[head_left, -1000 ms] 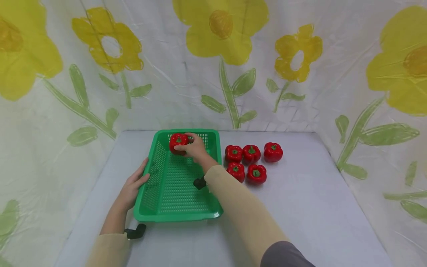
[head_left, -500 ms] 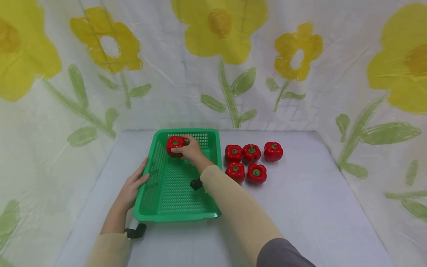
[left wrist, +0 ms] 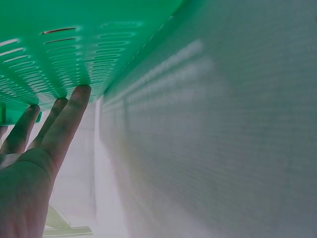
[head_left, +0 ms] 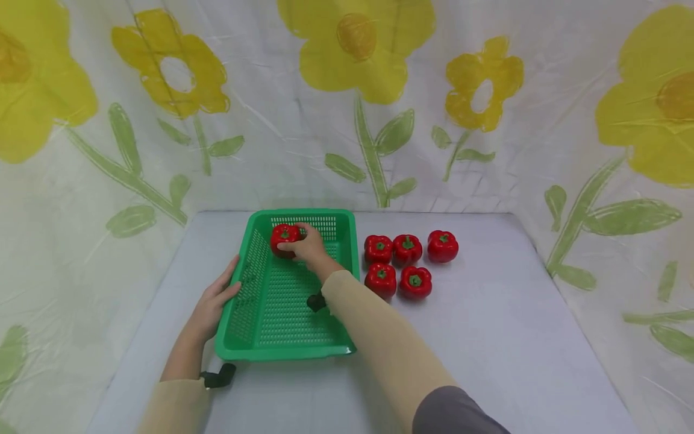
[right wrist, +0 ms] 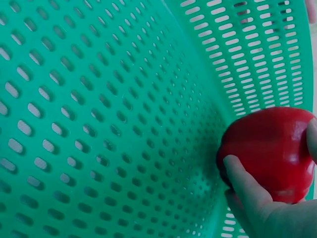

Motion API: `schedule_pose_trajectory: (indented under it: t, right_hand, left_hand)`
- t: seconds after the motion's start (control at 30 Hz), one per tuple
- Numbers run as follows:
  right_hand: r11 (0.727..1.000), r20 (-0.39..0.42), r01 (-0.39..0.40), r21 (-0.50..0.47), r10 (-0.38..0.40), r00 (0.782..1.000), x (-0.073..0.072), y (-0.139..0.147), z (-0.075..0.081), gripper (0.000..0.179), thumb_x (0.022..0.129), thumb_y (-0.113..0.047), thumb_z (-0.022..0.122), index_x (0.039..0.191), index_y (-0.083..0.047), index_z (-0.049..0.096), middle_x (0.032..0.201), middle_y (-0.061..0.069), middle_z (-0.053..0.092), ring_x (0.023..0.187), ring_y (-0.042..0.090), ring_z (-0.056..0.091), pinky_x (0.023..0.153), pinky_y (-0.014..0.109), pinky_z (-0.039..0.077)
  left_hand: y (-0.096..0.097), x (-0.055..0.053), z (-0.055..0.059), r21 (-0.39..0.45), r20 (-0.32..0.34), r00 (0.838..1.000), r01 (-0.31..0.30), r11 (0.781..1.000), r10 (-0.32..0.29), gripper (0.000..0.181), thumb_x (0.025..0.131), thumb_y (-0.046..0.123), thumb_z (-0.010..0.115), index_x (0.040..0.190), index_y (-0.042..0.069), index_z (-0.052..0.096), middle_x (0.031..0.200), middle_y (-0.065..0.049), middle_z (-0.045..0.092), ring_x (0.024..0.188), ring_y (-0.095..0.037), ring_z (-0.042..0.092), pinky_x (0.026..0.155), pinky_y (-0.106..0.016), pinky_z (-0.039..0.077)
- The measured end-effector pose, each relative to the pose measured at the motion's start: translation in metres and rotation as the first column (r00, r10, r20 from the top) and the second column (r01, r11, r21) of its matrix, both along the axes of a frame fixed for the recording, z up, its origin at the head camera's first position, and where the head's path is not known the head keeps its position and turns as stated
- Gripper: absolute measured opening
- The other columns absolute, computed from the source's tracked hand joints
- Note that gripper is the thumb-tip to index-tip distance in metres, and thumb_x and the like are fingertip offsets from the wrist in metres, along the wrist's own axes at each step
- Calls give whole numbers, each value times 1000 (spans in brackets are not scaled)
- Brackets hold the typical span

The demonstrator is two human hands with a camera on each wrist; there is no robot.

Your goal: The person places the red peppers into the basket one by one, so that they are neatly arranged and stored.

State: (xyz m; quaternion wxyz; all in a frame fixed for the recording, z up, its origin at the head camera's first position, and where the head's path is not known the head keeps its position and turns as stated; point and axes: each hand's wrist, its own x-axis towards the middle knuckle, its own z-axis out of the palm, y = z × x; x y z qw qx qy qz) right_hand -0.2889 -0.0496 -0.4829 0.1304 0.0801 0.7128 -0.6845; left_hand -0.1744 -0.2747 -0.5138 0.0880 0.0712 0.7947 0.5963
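A rectangular green plastic basket with slotted walls and a perforated floor stands on the pale, smooth worktop. Inside the basket, at its far left corner, is a glossy red bell pepper with a green stem; the right hand grips it between thumb and fingers, its stem facing up. Whether this pepper touches the basket's floor cannot be told. The left hand lies along the basket's left side, fingers extended and fingertips against the outside of the wall. To the right of the basket sit five more red bell peppers: four bunched near its rim in two pairs, one slightly apart on the side farther from the basket. Behind the basket hangs a white curtain printed with yellow flowers.
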Motion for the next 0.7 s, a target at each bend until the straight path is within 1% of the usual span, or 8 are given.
schedule_pose_trajectory:
  t: [0.1,0.17,0.23,0.37,0.4,0.5,0.6,0.7]
  right_hand:
    - [1000,3,-7,-6,7,1000,0,-1,-3,71,83,-11,85,146,-16,52,143,13,54,127,33,56,86,44,62]
    - [1000,0,-15,-4,15,1000,0,-1,-5,72,83,-12,85,146,-17,51,143,13,54,126,33,56,87,44,62]
    - [1000,-4,-21,-4,21,1000,0,-2,-6,72,83,-12,85,147,-18,51,143,13,53,126,32,57,87,44,61]
    - [999,-11,-41,-8,41,999,0,-5,-9,73,84,-12,84,148,-17,50,144,14,53,127,33,56,89,45,61]
    - [999,-10,-41,-15,41,999,0,-6,-10,73,84,-12,84,148,-17,50,144,13,52,128,32,55,89,46,61]
    - [999,-6,-33,-9,32,999,0,-7,-11,74,84,-12,84,149,-18,49,146,13,52,129,32,55,89,45,61]
    - [1000,-11,-15,24,15,1000,-2,-7,-13,79,83,-12,84,152,-20,46,149,13,49,132,32,53,92,44,59]
    - [997,-26,-7,77,9,1000,-4,-5,-14,84,82,-14,86,153,-21,43,151,12,47,136,31,50,99,44,56]
  left_hand:
    - [0,0,-1,9,1,1000,1,1000,-1,59,109,36,40,162,38,13,170,5,6,157,-33,7,114,-27,32]
    - [1,0,-1,12,2,1000,2,1000,-2,59,109,36,40,162,38,13,171,5,6,157,-33,7,112,-23,33]
    - [1,0,-1,13,7,1000,3,1000,-3,59,109,36,40,162,38,12,171,4,6,157,-33,7,115,-31,32]
    - [-1,1,-1,9,18,1000,-7,1000,6,59,109,35,41,161,39,13,171,4,6,157,-34,5,120,-56,22]
    - [-2,2,-1,5,20,1000,-8,1000,8,59,109,35,41,161,40,13,171,4,6,156,-34,5,120,-56,22]
    - [-3,2,1,7,17,1000,-2,1000,2,59,110,35,40,161,39,13,171,4,5,156,-34,5,118,-37,30]
    - [-2,2,2,20,14,1000,19,1000,-19,60,110,34,40,162,37,11,171,2,4,156,-36,4,108,-15,34]
    - [0,0,3,31,8,1000,23,999,-23,60,110,33,40,162,35,11,171,0,4,156,-37,4,104,-11,34]
